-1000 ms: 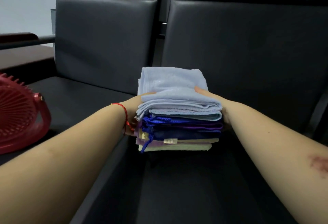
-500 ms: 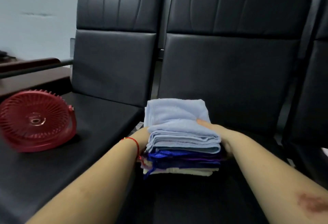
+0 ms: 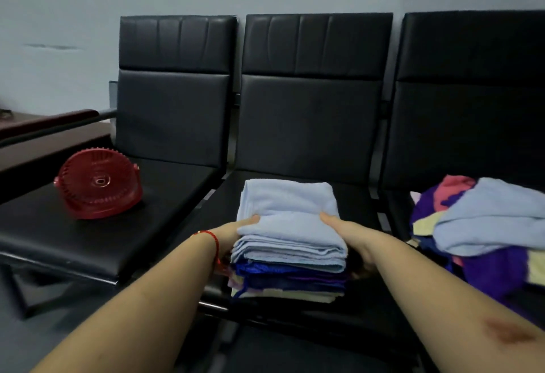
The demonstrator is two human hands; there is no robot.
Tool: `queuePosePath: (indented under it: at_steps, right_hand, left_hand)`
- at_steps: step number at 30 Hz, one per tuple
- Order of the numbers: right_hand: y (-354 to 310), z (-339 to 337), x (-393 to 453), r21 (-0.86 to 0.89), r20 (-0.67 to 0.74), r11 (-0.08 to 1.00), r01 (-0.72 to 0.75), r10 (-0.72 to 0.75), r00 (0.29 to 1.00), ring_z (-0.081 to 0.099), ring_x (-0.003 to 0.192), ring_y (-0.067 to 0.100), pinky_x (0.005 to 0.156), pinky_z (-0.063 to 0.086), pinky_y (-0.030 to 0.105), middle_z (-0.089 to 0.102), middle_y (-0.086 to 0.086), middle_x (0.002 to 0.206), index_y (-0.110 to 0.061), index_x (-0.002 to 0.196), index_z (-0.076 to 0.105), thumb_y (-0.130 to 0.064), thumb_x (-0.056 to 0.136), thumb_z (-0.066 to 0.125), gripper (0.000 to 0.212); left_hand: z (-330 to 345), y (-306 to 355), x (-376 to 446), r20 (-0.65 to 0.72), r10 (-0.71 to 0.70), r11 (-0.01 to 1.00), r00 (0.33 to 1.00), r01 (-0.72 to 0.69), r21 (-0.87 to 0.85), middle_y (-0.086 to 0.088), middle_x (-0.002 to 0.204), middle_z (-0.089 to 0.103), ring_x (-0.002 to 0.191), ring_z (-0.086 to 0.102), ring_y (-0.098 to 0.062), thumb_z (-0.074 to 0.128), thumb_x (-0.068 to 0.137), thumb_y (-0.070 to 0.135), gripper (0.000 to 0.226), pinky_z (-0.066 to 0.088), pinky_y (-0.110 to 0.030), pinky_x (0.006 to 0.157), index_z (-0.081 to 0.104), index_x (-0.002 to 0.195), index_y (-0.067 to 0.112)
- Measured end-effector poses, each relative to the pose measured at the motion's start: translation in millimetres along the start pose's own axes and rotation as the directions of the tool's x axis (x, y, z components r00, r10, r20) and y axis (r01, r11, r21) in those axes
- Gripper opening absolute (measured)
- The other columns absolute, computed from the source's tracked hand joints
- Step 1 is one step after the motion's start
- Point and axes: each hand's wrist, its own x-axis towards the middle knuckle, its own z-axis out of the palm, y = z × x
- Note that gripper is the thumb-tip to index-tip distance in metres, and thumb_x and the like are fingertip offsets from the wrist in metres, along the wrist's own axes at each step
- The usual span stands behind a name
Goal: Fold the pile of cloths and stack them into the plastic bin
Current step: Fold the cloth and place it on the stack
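Currently both hands, left hand (image 3: 233, 237) and right hand (image 3: 351, 238), grip folded stack (image 3: 290, 242), thumbs on top; unfolded pile (image 3: 483, 231) at 3 o'clock.

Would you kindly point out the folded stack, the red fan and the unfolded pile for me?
folded stack (image 3: 290, 225): head view, on the top light blue towel.
red fan (image 3: 98, 183): head view, on its grille near the hub.
unfolded pile (image 3: 489, 225): head view, on the light blue cloth on top.
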Motion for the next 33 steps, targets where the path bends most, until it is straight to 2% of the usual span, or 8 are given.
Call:
queuePosePath:
  at_steps: [5,8,10,15,18,21,29,33]
  right_hand:
    - [-15.9,-2.4,-36.2,-0.41,-0.39,0.861,0.3,-0.463,0.796,0.051,0.117,0.03,0.089,0.044,0.033,0.048,0.012,0.134,-0.008,0.138,0.039,-0.049,0.088,0.054,0.067]
    - [-32.8,5.2,-61.6,-0.632,-0.362,0.661,0.405,-0.713,0.6,0.046,0.119,0.026,0.095,0.041,0.036,0.048,0.006,0.13,-0.017,0.128,0.047,-0.037,0.092,0.052,0.042]
    - [-40.4,16.2,-66.0,-0.713,-0.251,0.54,0.448,-0.792,0.556,0.045,0.12,0.023,0.095,0.039,0.034,0.049,0.003,0.129,-0.019,0.127,0.05,-0.026,0.094,0.049,0.033]
    - [-52.0,46.1,-41.0,-0.805,-0.083,0.429,0.41,-0.765,0.639,0.047,0.122,0.021,0.094,0.04,0.03,0.053,0.003,0.131,-0.021,0.129,0.054,-0.023,0.092,0.052,0.038]
    - [-42.2,48.5,-5.6,-0.869,-0.001,0.377,0.32,-0.647,0.762,0.014,0.145,0.021,0.117,0.013,0.038,0.018,0.005,0.157,-0.02,0.148,0.026,-0.033,0.095,0.04,0.056]
    - [-36.8,42.5,19.9,-0.839,-0.012,0.462,0.288,-0.546,0.838,-0.01,0.147,0.018,0.118,-0.002,0.044,-0.007,-0.002,0.161,-0.028,0.153,0.003,-0.042,0.099,0.025,0.06]
    - [-40.3,41.4,31.0,-0.721,-0.09,0.61,0.329,-0.554,0.828,-0.004,0.148,0.017,0.119,0.009,0.042,-0.003,-0.004,0.161,-0.027,0.153,0.005,-0.057,0.094,0.033,0.072]
    - [-33.9,31.1,25.5,-0.269,-0.228,0.904,0.332,-0.394,0.89,0.023,0.142,0.029,0.113,0.027,0.041,0.008,0.005,0.16,-0.022,0.153,-0.001,-0.059,0.079,0.063,0.104]
  left_hand:
    - [-16.9,23.6,-5.9,-0.309,0.308,0.742,0.9,-0.024,0.67,-0.018,0.146,0.036,0.131,0.038,-0.036,0.047,0.094,0.047,0.066,0.033,-0.041,0.107,0.03,0.146,0.011]
    - [-7.2,51.5,-19.2,-0.386,0.547,0.651,0.743,-0.087,0.754,-0.011,0.148,0.033,0.132,0.033,-0.033,0.038,0.096,0.037,0.049,0.03,-0.042,0.108,0.04,0.14,0.014]
    - [8.5,63.4,-21.3,-0.243,0.607,0.516,0.756,-0.142,0.845,-0.009,0.152,0.025,0.137,0.027,-0.03,0.037,0.096,0.024,0.047,0.027,-0.04,0.109,0.038,0.141,0.014]
    - [41.9,71.1,3.8,-0.049,0.496,0.394,0.867,-0.175,0.902,-0.012,0.158,0.009,0.145,0.009,-0.029,0.035,0.096,0.026,0.053,0.018,-0.041,0.116,0.03,0.147,0.012]
    - [48.8,46.9,33.8,-0.013,0.342,0.376,0.94,-0.124,0.918,-0.015,0.157,0.009,0.145,0.002,-0.036,0.025,0.099,0.038,0.055,0.01,-0.05,0.117,0.021,0.15,0.017]
    - [48.8,25.0,50.8,-0.07,0.302,0.474,0.951,-0.086,0.876,-0.008,0.159,-0.008,0.146,-0.009,-0.031,0.018,0.098,0.053,0.064,0.004,-0.048,0.117,0.001,0.153,0.025]
    - [45.5,30.8,60.3,-0.158,0.204,0.727,0.966,-0.042,0.686,-0.002,0.159,-0.013,0.145,0.001,-0.033,0.023,0.093,0.064,0.073,0.01,-0.049,0.115,-0.004,0.152,0.03]
    - [28.7,23.4,62.0,-0.204,0.157,0.867,0.966,-0.036,0.497,-0.01,0.159,-0.002,0.143,0.014,-0.037,0.033,0.092,0.063,0.081,0.012,-0.047,0.116,-0.009,0.151,0.028]
